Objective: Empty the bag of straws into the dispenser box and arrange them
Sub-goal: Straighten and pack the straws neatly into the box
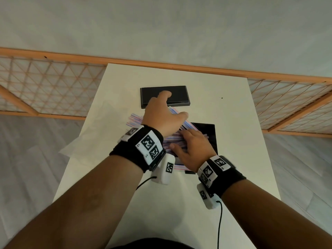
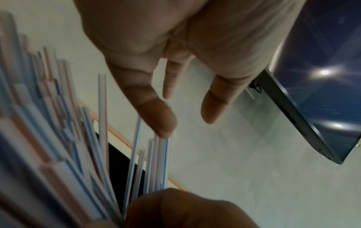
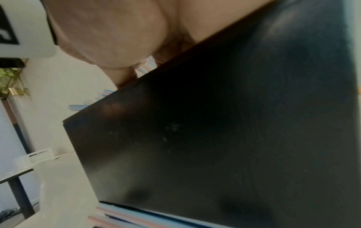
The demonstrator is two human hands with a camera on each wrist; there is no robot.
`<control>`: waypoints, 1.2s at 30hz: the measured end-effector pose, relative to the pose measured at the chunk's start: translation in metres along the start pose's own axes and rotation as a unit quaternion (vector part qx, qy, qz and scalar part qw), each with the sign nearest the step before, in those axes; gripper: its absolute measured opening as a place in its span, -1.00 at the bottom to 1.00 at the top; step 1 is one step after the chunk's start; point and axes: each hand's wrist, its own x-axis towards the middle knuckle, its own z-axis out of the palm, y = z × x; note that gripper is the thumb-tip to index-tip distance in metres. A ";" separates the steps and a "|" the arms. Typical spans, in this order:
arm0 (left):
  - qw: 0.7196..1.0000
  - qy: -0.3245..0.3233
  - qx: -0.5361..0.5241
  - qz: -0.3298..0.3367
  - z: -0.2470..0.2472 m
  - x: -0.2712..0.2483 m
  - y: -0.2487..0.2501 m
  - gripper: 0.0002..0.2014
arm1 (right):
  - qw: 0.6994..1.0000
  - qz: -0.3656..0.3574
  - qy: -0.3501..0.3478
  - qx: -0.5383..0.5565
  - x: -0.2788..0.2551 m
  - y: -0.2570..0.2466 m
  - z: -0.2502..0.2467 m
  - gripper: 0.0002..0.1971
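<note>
Left hand [image 1: 162, 115]: fingers [image 2: 156, 117] straight and spread, one tip touching the ends of a few striped straws [image 1: 172, 139]; nothing gripped. In the head view it reaches toward 12 o'clock, above the pile and partly across the black lid [image 1: 179, 95].

Right hand [image 1: 192, 150]: fingers flat and extended toward 10 o'clock, pressing on top of the straw pile; no curl round anything seen. The right wrist view shows only the heel of the palm at the box's top edge, fingers hidden.

Straws: loose fan of blue- and red-striped white straws, heaped over the dispenser box [image 1: 211, 133], ends overhanging its rim toward 10 o'clock onto the table [image 1: 242, 159]. How many lie inside the box cannot be told.

Dispenser box: black, open-topped, at table centre; bare table all round, widest at 3 and 6 o'clock.

Lid: flat at 12 o'clock from the box, near the table's far edge.

Bag [image 1: 75, 146]: clear, crumpled, at 9 o'clock, hanging over the table's left edge.

View notes: the left wrist view alone shows individual straw ends and the lid's glossy face [image 2: 322, 92]; the right wrist view alone shows the box's black outer wall [image 3: 215, 138] with straw ends [image 3: 101, 94] poking past its rim.
</note>
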 end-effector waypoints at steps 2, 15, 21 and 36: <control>1.000 -0.011 0.007 0.017 0.009 0.004 0.004 -0.39 | 1.000 0.005 -0.008 0.008 -0.001 0.001 0.001 -0.24; 0.991 0.061 0.047 0.106 -0.004 -0.006 -0.017 -0.88 | 0.984 0.021 0.148 0.093 0.001 0.009 -0.008 -0.63; 0.994 0.028 0.024 0.102 -0.017 -0.029 -0.054 -0.90 | 0.995 -0.001 0.091 0.040 0.004 0.003 -0.005 -0.44; 0.996 0.027 0.084 -0.004 -0.017 0.000 -0.037 -0.31 | 0.999 -0.007 -0.012 -0.049 0.003 -0.004 0.001 -0.32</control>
